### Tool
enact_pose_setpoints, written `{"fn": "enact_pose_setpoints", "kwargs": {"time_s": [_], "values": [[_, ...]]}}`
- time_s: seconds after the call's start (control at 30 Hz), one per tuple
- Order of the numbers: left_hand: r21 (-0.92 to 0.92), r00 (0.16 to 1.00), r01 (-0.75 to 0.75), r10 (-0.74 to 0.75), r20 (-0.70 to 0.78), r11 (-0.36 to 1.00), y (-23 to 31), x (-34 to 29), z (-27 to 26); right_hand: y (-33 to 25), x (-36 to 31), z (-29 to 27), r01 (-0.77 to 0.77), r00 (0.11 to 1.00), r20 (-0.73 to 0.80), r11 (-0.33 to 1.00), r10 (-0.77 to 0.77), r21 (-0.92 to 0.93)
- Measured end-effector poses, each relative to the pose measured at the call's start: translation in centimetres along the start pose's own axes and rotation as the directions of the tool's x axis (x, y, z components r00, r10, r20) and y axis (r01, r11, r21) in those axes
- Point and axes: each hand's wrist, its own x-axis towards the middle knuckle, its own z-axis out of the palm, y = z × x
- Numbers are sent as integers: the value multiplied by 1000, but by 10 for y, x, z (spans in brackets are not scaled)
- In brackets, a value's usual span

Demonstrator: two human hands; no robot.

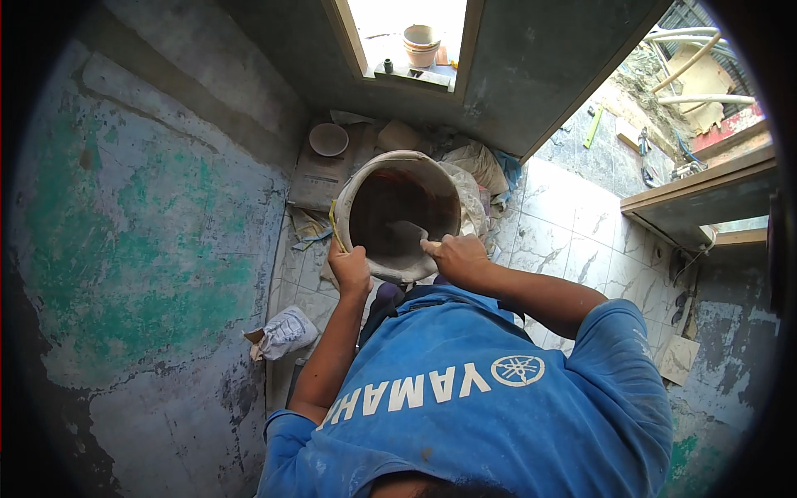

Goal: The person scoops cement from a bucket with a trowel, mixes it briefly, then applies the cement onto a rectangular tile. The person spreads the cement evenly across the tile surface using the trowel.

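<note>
In front of me stands a large whitish bucket (398, 156), tipped so that its mouth faces me. Its inside is dark and stained, with grey material toward the bottom. My left hand (350, 269) is closed on the bucket's near left rim, beside a yellow strip. My right hand (462, 259) grips a trowel at the near right rim. The grey trowel blade (407, 236) reaches into the bucket's mouth. Most of its handle is hidden by my fingers.
A small pale bowl (329, 140) sits on a board behind the bucket. Crumpled sacks (477, 166) lie to its right. A white bag (286, 332) rests by the peeling left wall (141, 249). Stacked pots (421, 46) stand beyond the window opening, and marble-patterned tiles (544, 241) cover the floor.
</note>
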Motion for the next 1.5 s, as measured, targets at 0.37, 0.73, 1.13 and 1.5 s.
{"fn": "enact_pose_setpoints", "kwargs": {"time_s": [0.37, 0.73, 1.13, 1.5], "values": [[61, 1000, 18, -18, 1, 998, 7, 7, 4, 21, 32, -24, 36, 993, 119, 995, -26, -88], [82, 994, -110, 110, 7, 991, 18, 14, 26, 34, 48, -42, -182, 983, -15, 983, 183, 35], [11, 999, -12, 12, 45, 1000, -20, -1, -15, 42, 16, -13, -40, 983, 181, 959, -11, 281], [100, 979, 186, -193, 70, 977, -14, -11, -31, 10, -6, 12, 79, 986, 146, 997, -82, 25]]}}
